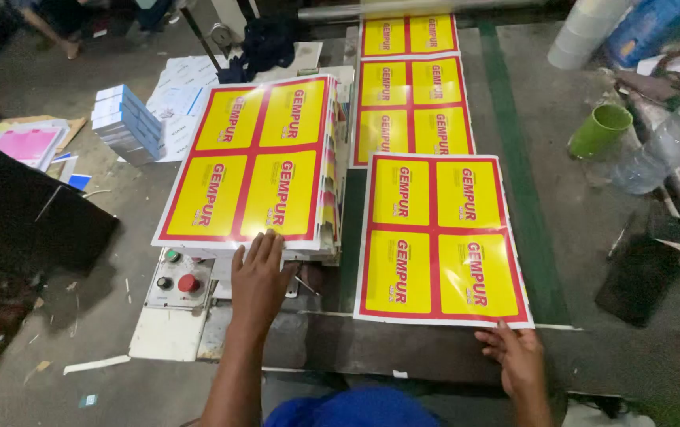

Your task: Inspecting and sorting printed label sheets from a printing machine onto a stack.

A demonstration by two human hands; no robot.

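Note:
My left hand point(259, 278) rests flat, fingers together, on the near edge of a stack of printed sheets point(255, 158), yellow panels framed in red. A loose sheet of the same kind point(437, 237) lies to the right on the dark machine bed. My right hand point(515, 357) touches that sheet's near right corner with its fingertips. More printed sheets point(411, 103) lie in a row behind it, running toward a roller at the back.
A control panel point(178, 278) with a red and a green button sits beside my left hand. A green cup point(598, 129) and a clear plastic bottle point(668, 142) stand right. A stack of small white-blue boxes point(126, 122) and paper piles lie left on the floor.

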